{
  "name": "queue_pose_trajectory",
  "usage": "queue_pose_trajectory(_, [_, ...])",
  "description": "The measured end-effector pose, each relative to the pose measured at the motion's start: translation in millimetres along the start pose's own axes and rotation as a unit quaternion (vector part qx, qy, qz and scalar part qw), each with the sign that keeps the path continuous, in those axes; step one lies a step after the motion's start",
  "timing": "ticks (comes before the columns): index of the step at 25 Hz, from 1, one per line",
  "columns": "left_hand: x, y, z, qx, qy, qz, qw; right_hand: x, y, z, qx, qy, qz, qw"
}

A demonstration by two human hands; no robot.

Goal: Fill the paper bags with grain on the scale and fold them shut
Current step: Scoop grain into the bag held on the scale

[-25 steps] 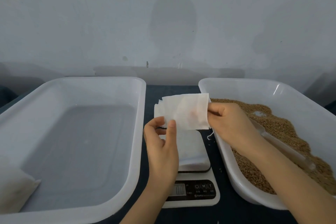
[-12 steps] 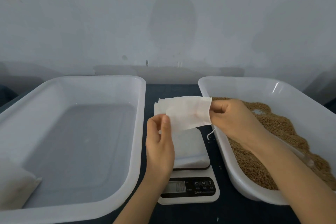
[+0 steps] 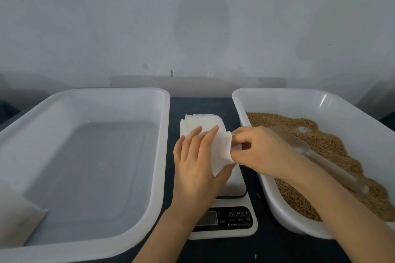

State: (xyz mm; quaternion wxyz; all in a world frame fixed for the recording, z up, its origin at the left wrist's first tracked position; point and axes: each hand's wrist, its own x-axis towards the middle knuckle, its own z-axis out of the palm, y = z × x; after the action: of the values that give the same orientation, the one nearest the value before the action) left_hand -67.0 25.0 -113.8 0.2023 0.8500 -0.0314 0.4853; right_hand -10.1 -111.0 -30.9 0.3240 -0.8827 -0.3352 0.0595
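Both hands hold an empty white paper bag [image 3: 222,149] above the white kitchen scale [image 3: 233,220] in the middle. My left hand [image 3: 196,160] wraps it from the left, fingers over its front and thumb beneath. My right hand [image 3: 254,149] pinches its right edge. Behind them a small stack of flat bags [image 3: 201,121] lies on the dark table. The right tub [image 3: 282,100] holds brown grain [image 3: 329,145] and a clear plastic scoop [image 3: 316,160] resting in it.
A large white tub [image 3: 106,94] on the left contains one filled bag [image 3: 15,220] in its near left corner. A pale wall rises right behind the table. The dark table strip [image 3: 198,104] between the tubs is narrow.
The bag has come down toward the scale. My left hand turned from pinching its lower left corner to wrapping over its front; my right hand stayed on the right edge.
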Motion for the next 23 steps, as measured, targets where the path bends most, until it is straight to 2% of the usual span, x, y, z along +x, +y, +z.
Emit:
queue_pose_trajectory(3, [0.9,-0.2,-2.5,-0.033,-0.010,-0.039,0.999,0.1,-1.7,0.1,-0.009,0.006,-0.008,1.000])
queue_pose_trajectory(5, [3.4,2.4,-5.9,-0.081,-0.048,-0.101,0.990,-1.8,-4.5,-1.6,0.019,0.019,-0.013,1.000])
queue_pose_trajectory(7, [5.5,3.5,-9.8,-0.140,-0.087,-0.177,0.970,-2.1,-2.0,-13.2,0.055,0.086,-0.010,0.995])
queue_pose_trajectory(9, [8.0,2.5,-12.0,-0.182,-0.100,-0.226,0.952,2.0,14.7,-37.7,0.037,0.160,0.041,0.986])
queue_pose_trajectory(10, [8.9,2.0,-12.8,-0.197,-0.103,-0.240,0.945,3.8,29.4,-53.0,-0.012,0.162,0.085,0.983])
queue_pose_trajectory(11, [9.3,1.6,-13.4,-0.209,-0.106,-0.250,0.939,3.9,47.2,-67.8,-0.086,0.131,0.136,0.978])
queue_pose_trajectory(13, [9.7,1.7,-14.0,-0.224,-0.113,-0.262,0.932,-3.8,84.1,-85.4,-0.210,0.018,0.239,0.948])
queue_pose_trajectory(15, [10.1,2.5,-14.2,-0.233,-0.123,-0.261,0.929,-12.9,110.7,-83.7,-0.249,-0.042,0.304,0.919])
queue_pose_trajectory(23, [8.3,1.5,-18.9,-0.263,-0.143,-0.242,0.923,-13.9,108.6,-65.8,-0.240,-0.034,0.332,0.912])
